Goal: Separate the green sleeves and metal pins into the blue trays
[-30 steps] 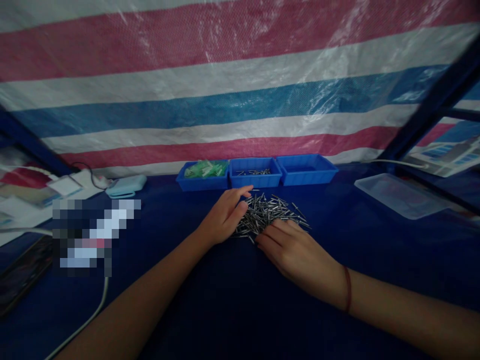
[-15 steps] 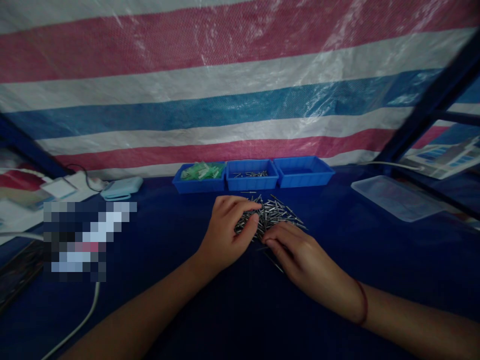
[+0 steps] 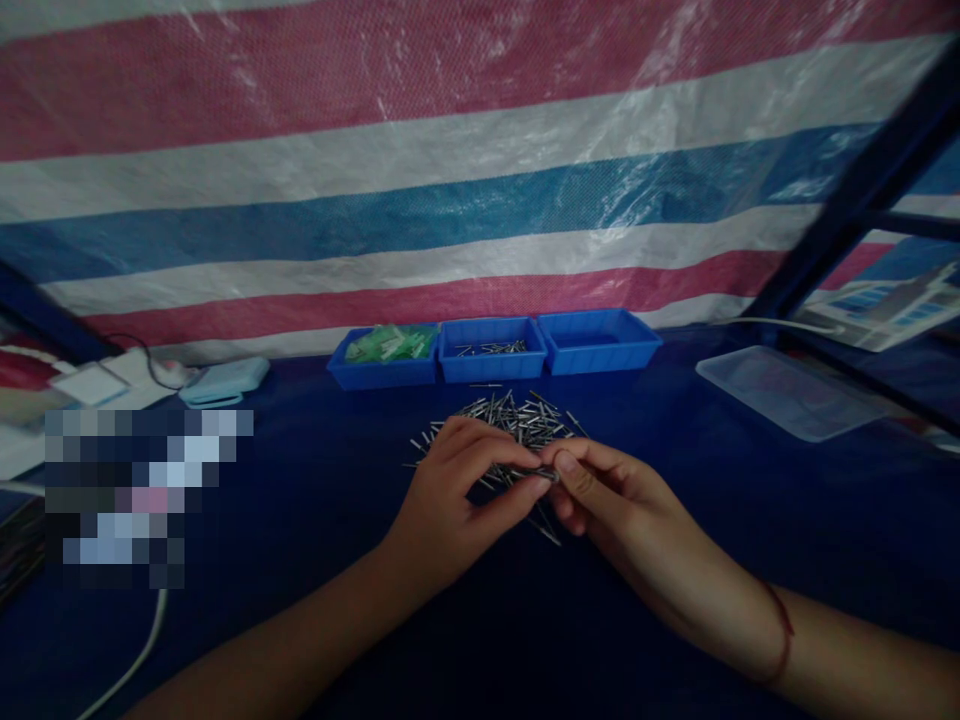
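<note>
A loose pile of blind rivets (image 3: 517, 412), thin silvery metal pins with thicker ends, lies on the dark blue table in front of me. Over its near edge my left hand (image 3: 465, 475) pinches with thumb and forefinger at a few rivets (image 3: 541, 474). My right hand (image 3: 619, 500) meets it fingertip to fingertip, its thumb and fingers closed on the same rivets. How many are held is hidden by the fingers. A few stray rivets lie on the table just below the hands.
Behind the pile stand three blue bins: one with green plastic packets (image 3: 394, 343), one with some rivets (image 3: 491, 368), and an unfilled one (image 3: 600, 345). A clear plastic lid (image 3: 787, 390) lies right. At left are a light blue case (image 3: 225, 382) and a white cable (image 3: 142, 650).
My right hand has lifted from the pile's near edge and turned, its thumb now on top. My left hand has closed its fingertips against it. Rivets show spread further left.
</note>
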`<state>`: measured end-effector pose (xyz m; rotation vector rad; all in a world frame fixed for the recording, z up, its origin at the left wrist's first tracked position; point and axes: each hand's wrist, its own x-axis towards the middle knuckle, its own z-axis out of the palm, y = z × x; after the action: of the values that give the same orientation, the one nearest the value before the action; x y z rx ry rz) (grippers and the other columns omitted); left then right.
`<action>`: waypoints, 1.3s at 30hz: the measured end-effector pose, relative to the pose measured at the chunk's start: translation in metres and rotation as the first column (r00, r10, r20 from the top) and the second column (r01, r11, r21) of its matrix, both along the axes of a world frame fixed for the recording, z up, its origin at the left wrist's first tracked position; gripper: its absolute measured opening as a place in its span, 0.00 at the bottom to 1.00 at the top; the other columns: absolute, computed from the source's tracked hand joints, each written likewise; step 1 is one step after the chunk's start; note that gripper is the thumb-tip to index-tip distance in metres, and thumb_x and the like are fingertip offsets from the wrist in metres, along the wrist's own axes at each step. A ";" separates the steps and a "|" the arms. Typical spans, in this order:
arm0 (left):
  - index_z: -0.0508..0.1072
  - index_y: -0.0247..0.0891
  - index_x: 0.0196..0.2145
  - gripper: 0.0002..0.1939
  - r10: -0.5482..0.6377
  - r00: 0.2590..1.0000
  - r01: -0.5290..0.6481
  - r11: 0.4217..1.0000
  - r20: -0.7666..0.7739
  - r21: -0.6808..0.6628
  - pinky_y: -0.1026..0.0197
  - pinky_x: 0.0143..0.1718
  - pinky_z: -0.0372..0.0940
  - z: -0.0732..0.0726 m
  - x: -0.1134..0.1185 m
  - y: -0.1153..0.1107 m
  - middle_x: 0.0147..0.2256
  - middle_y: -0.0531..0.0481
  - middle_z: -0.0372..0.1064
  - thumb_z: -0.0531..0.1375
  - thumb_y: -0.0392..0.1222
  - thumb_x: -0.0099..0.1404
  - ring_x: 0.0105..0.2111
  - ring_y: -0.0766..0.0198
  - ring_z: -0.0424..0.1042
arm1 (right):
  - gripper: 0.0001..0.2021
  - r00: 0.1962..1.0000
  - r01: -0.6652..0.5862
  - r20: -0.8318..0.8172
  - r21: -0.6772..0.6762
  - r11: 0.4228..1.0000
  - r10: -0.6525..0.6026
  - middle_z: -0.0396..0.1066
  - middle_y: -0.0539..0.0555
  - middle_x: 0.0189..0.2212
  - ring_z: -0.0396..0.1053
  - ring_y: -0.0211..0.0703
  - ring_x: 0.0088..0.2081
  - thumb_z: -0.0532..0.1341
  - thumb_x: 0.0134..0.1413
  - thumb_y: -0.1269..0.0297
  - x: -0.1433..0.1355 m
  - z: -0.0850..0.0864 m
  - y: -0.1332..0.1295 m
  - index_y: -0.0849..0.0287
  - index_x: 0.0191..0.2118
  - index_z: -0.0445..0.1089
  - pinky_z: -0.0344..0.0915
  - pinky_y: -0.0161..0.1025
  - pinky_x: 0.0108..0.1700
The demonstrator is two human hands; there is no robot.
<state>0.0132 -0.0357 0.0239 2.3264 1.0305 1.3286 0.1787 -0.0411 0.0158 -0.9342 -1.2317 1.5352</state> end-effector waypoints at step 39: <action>0.72 0.38 0.34 0.04 0.062 0.997 -0.061 0.997 0.036 -0.041 0.65 0.35 0.66 0.003 -0.004 -0.002 0.31 0.52 0.71 0.60 0.32 0.60 0.32 0.68 0.71 | 0.10 0.982 -0.103 0.173 0.144 0.984 0.077 0.60 0.44 0.18 0.60 0.32 0.21 0.57 0.55 0.57 0.001 0.007 0.000 0.59 0.35 0.64 0.60 0.31 0.24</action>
<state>0.0089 -0.0374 0.0265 2.2496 1.1152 1.3563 0.1796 -0.0410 0.0224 -0.9315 -1.5076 1.4315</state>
